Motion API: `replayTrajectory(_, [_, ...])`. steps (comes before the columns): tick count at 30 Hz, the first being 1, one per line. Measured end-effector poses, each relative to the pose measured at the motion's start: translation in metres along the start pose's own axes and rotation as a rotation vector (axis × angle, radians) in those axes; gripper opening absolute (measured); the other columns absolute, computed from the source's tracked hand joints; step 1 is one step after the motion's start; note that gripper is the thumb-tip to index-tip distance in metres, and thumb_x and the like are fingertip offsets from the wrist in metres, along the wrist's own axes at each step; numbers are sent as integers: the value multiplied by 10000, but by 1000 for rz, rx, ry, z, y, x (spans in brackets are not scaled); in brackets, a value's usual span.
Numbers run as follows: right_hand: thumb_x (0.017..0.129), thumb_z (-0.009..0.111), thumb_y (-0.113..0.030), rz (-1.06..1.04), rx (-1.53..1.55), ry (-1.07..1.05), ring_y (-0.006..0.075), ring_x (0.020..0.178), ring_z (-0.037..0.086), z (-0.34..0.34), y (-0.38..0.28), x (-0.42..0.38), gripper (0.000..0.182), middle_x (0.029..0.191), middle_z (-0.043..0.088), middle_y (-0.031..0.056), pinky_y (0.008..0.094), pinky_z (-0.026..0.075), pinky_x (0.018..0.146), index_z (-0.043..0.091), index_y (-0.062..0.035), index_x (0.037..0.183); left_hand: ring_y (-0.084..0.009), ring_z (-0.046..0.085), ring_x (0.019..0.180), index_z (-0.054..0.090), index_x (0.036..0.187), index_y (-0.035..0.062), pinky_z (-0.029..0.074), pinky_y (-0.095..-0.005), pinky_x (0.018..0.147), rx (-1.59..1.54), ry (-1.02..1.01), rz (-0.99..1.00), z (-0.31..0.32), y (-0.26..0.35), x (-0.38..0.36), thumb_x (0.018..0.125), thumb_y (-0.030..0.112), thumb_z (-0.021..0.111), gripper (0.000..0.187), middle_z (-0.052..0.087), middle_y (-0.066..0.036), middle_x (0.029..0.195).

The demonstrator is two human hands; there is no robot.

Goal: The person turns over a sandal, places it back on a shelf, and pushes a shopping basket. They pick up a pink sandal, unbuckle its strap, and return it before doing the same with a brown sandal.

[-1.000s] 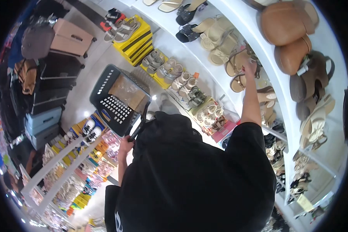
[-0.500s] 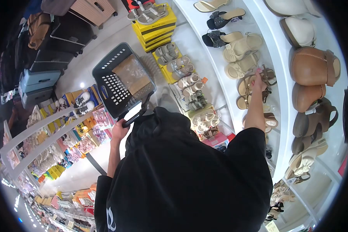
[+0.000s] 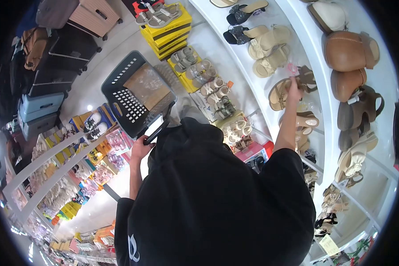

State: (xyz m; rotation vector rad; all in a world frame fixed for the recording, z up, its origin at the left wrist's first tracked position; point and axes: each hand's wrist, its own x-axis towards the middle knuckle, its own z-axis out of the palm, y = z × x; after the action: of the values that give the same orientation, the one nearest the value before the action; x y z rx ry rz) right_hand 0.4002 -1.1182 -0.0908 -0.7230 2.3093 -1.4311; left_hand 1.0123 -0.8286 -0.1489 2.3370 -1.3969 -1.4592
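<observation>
My left hand (image 3: 142,147) is closed round the black handle of a dark grey basket (image 3: 115,84). Inside the basket lies a flat brown piece wrapped in clear plastic (image 3: 147,87). On the white shelf (image 3: 248,66) at the right, my right hand (image 3: 293,91) is at a brown strappy sandal (image 3: 279,94), its fingers bent and partly hidden, so its grip cannot be made out. A darker brown sandal (image 3: 307,79) and a small pink item (image 3: 292,68) are just beyond the fingers. Beige bow sandals (image 3: 270,60) stand farther along the same shelf.
Stacked yellow shoe boxes (image 3: 168,37) and a row of sandals (image 3: 215,91) stand beyond the basket. Suitcases (image 3: 42,106) are at the left. A higher shelf with brown shoes (image 3: 348,51) runs along the right. White rails (image 3: 48,155) cross the left side.
The view has shifted along the shelves. My right hand stays among the brown sandals, where one sandal now lies left of it. My left hand keeps the basket's handle.
</observation>
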Motion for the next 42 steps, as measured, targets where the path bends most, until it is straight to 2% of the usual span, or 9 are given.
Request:
replayTrajectory(3, [724, 767, -241, 12, -184, -223, 108, 678, 574, -2, 0, -35, 406, 848, 636, 46, 240, 455, 505, 622, 6, 1012, -251, 664, 880, 594, 1154, 32, 500, -357, 825, -103, -118, 24, -2, -13, 7, 743, 262, 746, 495, 684, -156, 903])
replayTrajectory(8, [752, 726, -189, -48, -100, -833, 102, 659, 582, 23, -33, -179, 342, 798, 631, 35, 234, 433, 493, 616, 2, 1014, -210, 617, 992, 583, 1178, 0, 480, -334, 862, -306, 34, 198, -21, 20, 1, 764, 326, 768, 559, 653, -139, 1002])
replayTrajectory(13, [698, 784, -192, -110, -141, -1375, 154, 747, 652, 66, -71, -330, 405, 851, 674, 98, 289, 509, 655, 640, 38, 999, -195, 592, 1089, 437, 1329, 7, 461, -309, 941, -895, 28, 285, -58, 78, -25, 909, 183, 661, 507, 601, -132, 1191])
replayTrajectory(15, [615, 819, -389, -429, -493, -1359, 266, 743, 665, 71, -88, -380, 551, 825, 679, 156, 372, 500, 670, 676, 15, 962, -194, 598, 1085, 402, 1350, -2, 485, -305, 906, -1058, 37, 324, -70, 88, -41, 936, 119, 611, 479, 595, -136, 1199])
replayTrajectory(16, [614, 815, -387, -447, -274, -1423, 318, 789, 669, 69, -100, -407, 571, 860, 687, 174, 395, 512, 703, 662, -2, 1008, -199, 607, 1059, 401, 1340, -17, 498, -303, 888, -1116, 61, 356, -71, 86, -47, 935, 118, 614, 477, 588, -153, 1198])
replayTrajectory(23, [634, 783, -413, -653, -468, -1402, 371, 849, 665, 59, -113, -493, 614, 882, 685, 203, 434, 526, 749, 599, 3, 1047, -114, 624, 745, 554, 1023, -25, 516, -254, 680, -1201, 322, 352, -75, 37, -88, 946, 57, 583, 116, 660, -84, 842])
replayTrajectory(27, [629, 783, -434, -761, -594, -1372, 375, 834, 663, 59, -107, -502, 601, 867, 678, 221, 438, 524, 734, 592, 19, 974, -123, 639, 762, 597, 946, -21, 512, -247, 711, -1189, 427, 349, -80, 13, -108, 944, 60, 583, 82, 669, -75, 867])
replayTrajectory(38, [619, 797, -414, -837, -738, -1410, 354, 827, 674, 46, -123, -523, 588, 882, 701, 167, 427, 528, 738, 633, -30, 1032, -152, 647, 902, 584, 1134, -16, 503, -285, 826, -1167, 256, 436, -103, -10, -128, 920, 34, 589, 220, 678, -83, 949])
replayTrajectory(42, [618, 791, -391, -971, -749, -1461, 359, 796, 671, 39, -133, -532, 557, 838, 691, 172, 438, 528, 731, 629, -30, 1010, -134, 638, 787, 579, 1163, 27, 504, -272, 730, -741, 496, 473, -93, 9, -136, 816, 50, 714, 374, 651, -41, 855])
